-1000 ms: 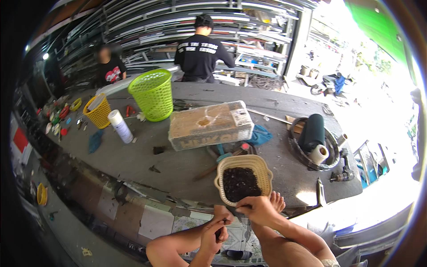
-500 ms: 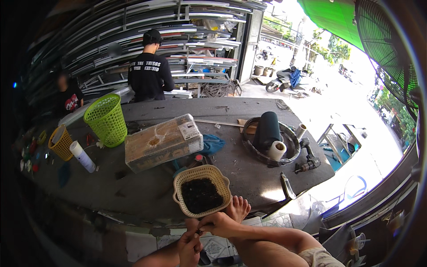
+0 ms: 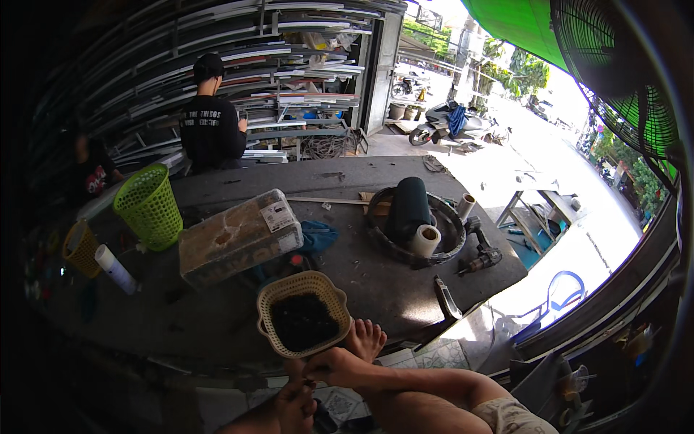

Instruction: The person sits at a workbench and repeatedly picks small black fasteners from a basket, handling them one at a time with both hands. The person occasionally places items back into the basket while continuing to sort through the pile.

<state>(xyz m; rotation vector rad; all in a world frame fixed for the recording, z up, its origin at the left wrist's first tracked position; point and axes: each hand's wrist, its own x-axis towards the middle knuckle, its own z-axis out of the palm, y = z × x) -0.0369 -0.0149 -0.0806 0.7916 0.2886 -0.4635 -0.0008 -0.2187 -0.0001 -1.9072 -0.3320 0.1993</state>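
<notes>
The tan basket (image 3: 303, 323) of dark small parts sits at the near edge of the surface (image 3: 376, 275), right in front of me. My right hand (image 3: 340, 365) lies just at its 6 o'clock, touching or nearly touching the rim, and my left hand (image 3: 293, 405) is a little further out at 7 o'clock. The two hands meet over something tiny between the fingertips. It is too small and too dark for me to name, and I cannot tell whether either grip is clenched on it or loose. My bare foot (image 3: 365, 338) shows at the basket's 4 o'clock, below the surface edge, partly covered by my right forearm.

My left hand is cut off by the lower edge of the view. The far left of the surface is deep in shadow.

At the basket's 11 o'clock lies a long clear box (image 3: 238, 237) with a blue cloth (image 3: 314, 235) just beside its right end. Further out at 10 o'clock stands a green mesh bin (image 3: 148, 206), with a white tube (image 3: 116, 269) and a yellow basket (image 3: 79, 248) beyond it at 9 o'clock. At 1 o'clock a black ring (image 3: 448, 231) holds a dark roll (image 3: 408, 210) and a white roll (image 3: 425, 240), and a power drill (image 3: 483, 257) lies at the ring's 4 o'clock. A metal tool (image 3: 447, 298) lies at the basket's 3 o'clock. Across the surface at 12 o'clock a person in a black shirt (image 3: 212, 126) faces the racks.
</notes>
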